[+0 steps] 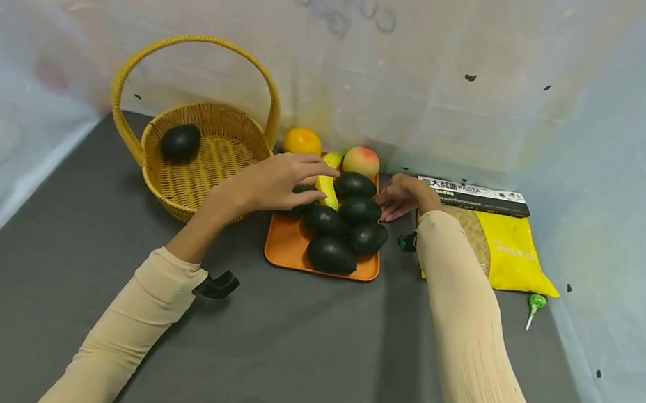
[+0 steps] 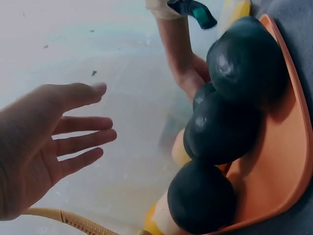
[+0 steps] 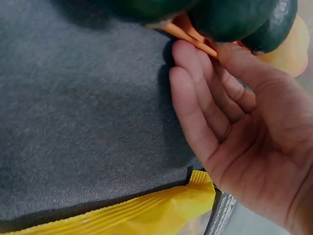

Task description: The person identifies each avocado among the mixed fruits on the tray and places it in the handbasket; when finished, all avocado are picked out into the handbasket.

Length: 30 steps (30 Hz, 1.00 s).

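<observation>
An orange tray (image 1: pixel 277 251) holds several dark green avocados (image 1: pixel 332 254), a yellow banana (image 1: pixel 328 185) and a peach (image 1: pixel 361 162). At the tray's right edge, my right hand (image 1: pixel 403 195) pinches the rim; the right wrist view shows the thumb (image 3: pixel 244 61) above the orange edge and fingertips (image 3: pixel 183 81) beside and below it. Over the left part of the tray hovers my left hand (image 1: pixel 275 183), partly covering one avocado. Its fingers are spread and hold nothing in the left wrist view, apart from the avocados (image 2: pixel 203 196).
Left of the tray stands a wicker basket (image 1: pixel 207 172) with a tall handle and one avocado (image 1: pixel 181 142) inside. An orange (image 1: pixel 302 141) sits behind the tray. To the right lie a yellow pasta bag (image 1: pixel 508 252), a black-and-white box (image 1: pixel 482 198) and a green lollipop (image 1: pixel 537 302).
</observation>
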Motion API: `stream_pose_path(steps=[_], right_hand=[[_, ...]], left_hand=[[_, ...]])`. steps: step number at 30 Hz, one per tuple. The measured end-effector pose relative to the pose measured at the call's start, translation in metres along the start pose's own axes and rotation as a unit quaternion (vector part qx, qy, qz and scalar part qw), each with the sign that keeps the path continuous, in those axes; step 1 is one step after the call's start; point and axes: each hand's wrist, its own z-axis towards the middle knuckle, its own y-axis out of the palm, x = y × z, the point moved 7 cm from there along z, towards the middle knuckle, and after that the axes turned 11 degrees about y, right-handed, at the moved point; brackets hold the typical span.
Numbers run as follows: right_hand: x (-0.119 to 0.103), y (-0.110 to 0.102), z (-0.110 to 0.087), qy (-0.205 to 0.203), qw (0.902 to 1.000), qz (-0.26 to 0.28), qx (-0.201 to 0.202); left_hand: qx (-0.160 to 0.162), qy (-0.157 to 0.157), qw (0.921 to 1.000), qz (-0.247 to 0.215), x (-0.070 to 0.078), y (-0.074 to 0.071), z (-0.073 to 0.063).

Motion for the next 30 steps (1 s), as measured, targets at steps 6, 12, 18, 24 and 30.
stream_pose_path(steps=[6,12,18,24,30], right_hand=[[0.004,-0.002,0.000,0.015,0.9998,0.014,0.004],[-0.003,0.004,-0.003,0.009,0.9999,0.009,0.000],[-0.007,0.007,-0.006,0.022,0.9995,0.009,0.020],[-0.011,0.012,-0.010,0.022,0.9997,-0.003,0.014],[-0.012,0.009,-0.014,0.024,0.9988,-0.040,0.018]], left_hand=[[-0.030,0.043,0.9980,-0.036,0.015,0.011,0.007],[-0.112,0.076,0.9882,-0.072,0.027,0.044,0.009],[-0.178,0.077,0.9770,-0.089,0.036,0.071,0.008],[-0.266,0.033,0.9584,-0.098,0.036,0.089,0.001],[-0.313,0.021,0.9456,-0.087,0.037,0.098,0.000]])
